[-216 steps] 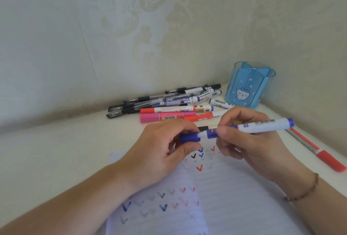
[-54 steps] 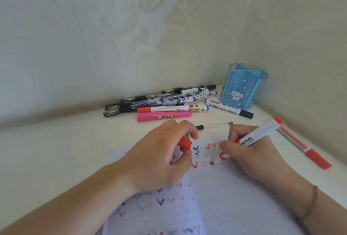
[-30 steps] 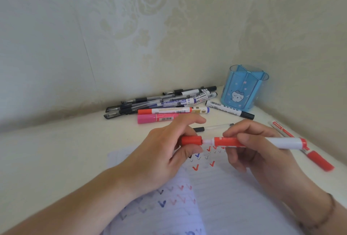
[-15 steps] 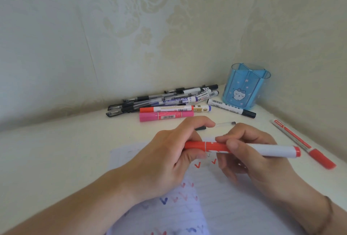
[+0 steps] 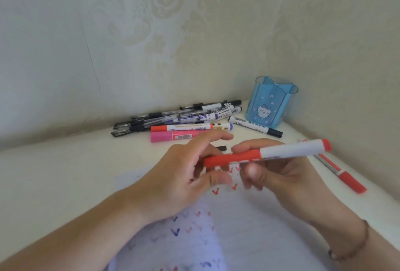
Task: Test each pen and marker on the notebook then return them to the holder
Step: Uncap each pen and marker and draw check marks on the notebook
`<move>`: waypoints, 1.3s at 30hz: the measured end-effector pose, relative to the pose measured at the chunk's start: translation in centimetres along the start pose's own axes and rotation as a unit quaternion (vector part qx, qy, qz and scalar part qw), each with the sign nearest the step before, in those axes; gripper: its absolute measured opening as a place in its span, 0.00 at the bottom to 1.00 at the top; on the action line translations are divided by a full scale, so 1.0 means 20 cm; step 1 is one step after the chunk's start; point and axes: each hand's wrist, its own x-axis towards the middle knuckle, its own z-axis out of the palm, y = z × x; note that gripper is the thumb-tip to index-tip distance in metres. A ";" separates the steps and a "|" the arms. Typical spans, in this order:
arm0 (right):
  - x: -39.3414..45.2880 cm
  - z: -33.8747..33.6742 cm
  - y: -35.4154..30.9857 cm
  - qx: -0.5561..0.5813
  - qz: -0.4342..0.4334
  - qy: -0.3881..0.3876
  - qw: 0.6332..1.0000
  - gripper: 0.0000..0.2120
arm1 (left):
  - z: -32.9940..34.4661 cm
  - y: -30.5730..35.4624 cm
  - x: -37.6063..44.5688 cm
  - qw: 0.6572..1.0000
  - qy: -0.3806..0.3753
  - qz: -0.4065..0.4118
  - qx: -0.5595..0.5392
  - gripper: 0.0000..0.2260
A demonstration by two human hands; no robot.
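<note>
Notebook (image 5: 259, 227) on white corner table (image 5: 65, 173)

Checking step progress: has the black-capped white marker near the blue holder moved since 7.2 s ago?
Yes. The white marker now lies in the open beside the blue holder, black cap toward the near right; earlier only a short end showed, closer to the pen pile.

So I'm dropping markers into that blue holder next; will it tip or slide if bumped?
The blue holder looks like thin, see-through plastic and appears empty, so it is probably light and may slide or tip. It stands upright in the wall corner, which should brace it somewhat.
</note>
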 end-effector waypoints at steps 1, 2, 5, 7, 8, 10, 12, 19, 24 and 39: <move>0.00 -0.05 0.01 -0.029 -0.011 0.035 0.999 0.16 | 0.00 -0.02 0.00 0.999 -0.014 -0.022 0.033 0.29; 0.00 -0.10 0.01 -0.081 -0.016 0.083 0.993 0.16 | 0.00 -0.05 0.00 0.996 -0.027 -0.043 0.075 0.34; 0.00 -0.32 0.03 -0.355 0.029 0.235 0.904 0.18 | -0.03 -0.14 0.00 0.977 -0.027 -0.063 0.202 0.37; -0.02 -0.45 0.04 -0.513 0.142 0.239 0.812 0.17 | -0.04 -0.16 0.01 0.968 -0.015 -0.068 0.239 0.34; -0.03 -0.50 0.05 -0.554 0.209 0.216 0.776 0.17 | -0.04 -0.17 0.01 0.966 -0.009 -0.078 0.245 0.34; -0.05 -0.58 0.10 -0.571 0.308 0.175 0.740 0.18 | -0.04 -0.18 0.01 0.963 0.002 -0.094 0.251 0.34; -0.05 -0.63 0.15 -0.568 0.357 0.163 0.724 0.18 | -0.05 -0.19 0.01 0.959 0.009 -0.103 0.265 0.34; -0.04 -0.65 0.19 -0.580 0.374 0.209 0.693 0.14 | -0.08 -0.21 0.01 0.902 0.060 -0.177 0.388 0.34; -0.03 -0.59 0.19 -0.576 0.323 0.228 0.715 0.14 | -0.11 -0.24 0.02 0.881 0.062 -0.211 0.419 0.20; -0.03 -0.08 0.03 -0.214 0.042 -0.017 0.976 0.29 | -0.07 -0.03 0.03 0.982 -0.007 0.076 0.171 0.10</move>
